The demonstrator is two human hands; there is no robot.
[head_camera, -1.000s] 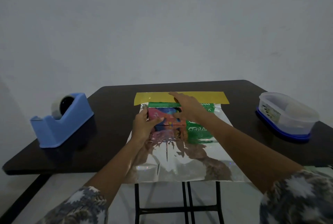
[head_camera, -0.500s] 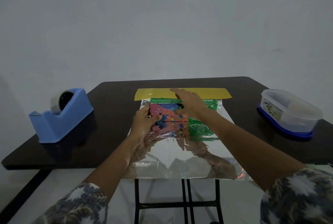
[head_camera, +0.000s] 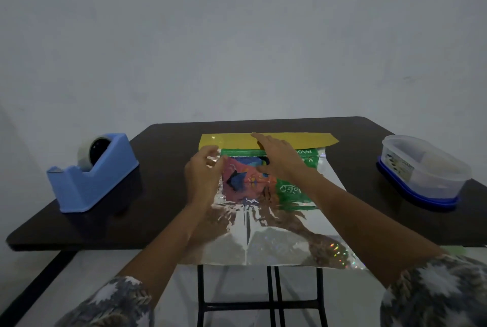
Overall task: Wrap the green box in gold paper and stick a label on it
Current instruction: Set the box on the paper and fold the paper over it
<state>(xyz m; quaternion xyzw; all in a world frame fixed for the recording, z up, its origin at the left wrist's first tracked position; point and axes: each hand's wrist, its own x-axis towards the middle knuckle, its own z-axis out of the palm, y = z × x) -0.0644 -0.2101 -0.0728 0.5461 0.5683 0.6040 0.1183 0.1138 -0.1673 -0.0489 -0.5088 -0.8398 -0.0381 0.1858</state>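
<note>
Moved: your left hand (head_camera: 202, 176) has lifted off the green box (head_camera: 266, 176), fingers now loosely spread, holding nothing.
Right hand (head_camera: 279, 159): flat, pressing the box.
Box: under your right hand, on gold paper (head_camera: 276, 237) over the worktop (head_camera: 168, 142).

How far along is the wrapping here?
Early. Done: the box lies on the spread paper. In hand: right hand rests flat on the box, left hand at its left end. Left: folding, taping from the dispenser, labelling.
</note>
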